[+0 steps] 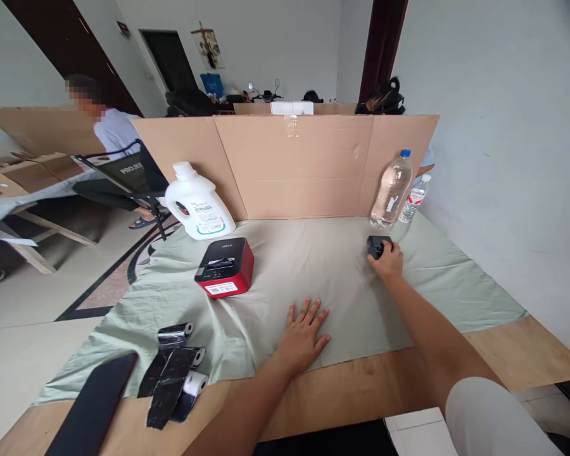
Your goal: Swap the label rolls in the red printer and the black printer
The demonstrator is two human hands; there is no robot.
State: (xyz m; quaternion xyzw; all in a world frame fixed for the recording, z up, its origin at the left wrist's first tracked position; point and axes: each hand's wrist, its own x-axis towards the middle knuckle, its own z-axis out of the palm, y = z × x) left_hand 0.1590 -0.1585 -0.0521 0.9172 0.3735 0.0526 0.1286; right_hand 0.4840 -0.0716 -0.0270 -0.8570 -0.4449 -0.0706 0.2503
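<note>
**Right hand on a small black device, left hand flat on the cloth**

From the head camera, the person's right hand (pixel 387 261) is stretched out to the far side of the table and curled over a small black device (pixel 377 244), fingers wrapped round its near edge; how firmly it grips I cannot tell. The device sits on the pale green cloth (pixel 313 266), just in front of a large clear water bottle (pixel 392 188) with a blue cap, and a smaller bottle (pixel 415 198) stands right beside that one.

The left hand (pixel 303 335) lies palm down on the cloth near the front edge, fingers spread wide and holding nothing.

To the left of centre stands a red and black label printer (pixel 225 268), and behind it a white detergent jug (pixel 198 204) against the cardboard screen (pixel 304 164). At the near left corner lie rolls of paper in black wrapping (pixel 175 373) and a dark flat phone (pixel 95 405). Beyond the screen, a seated person (pixel 111 130) is at another table.
</note>
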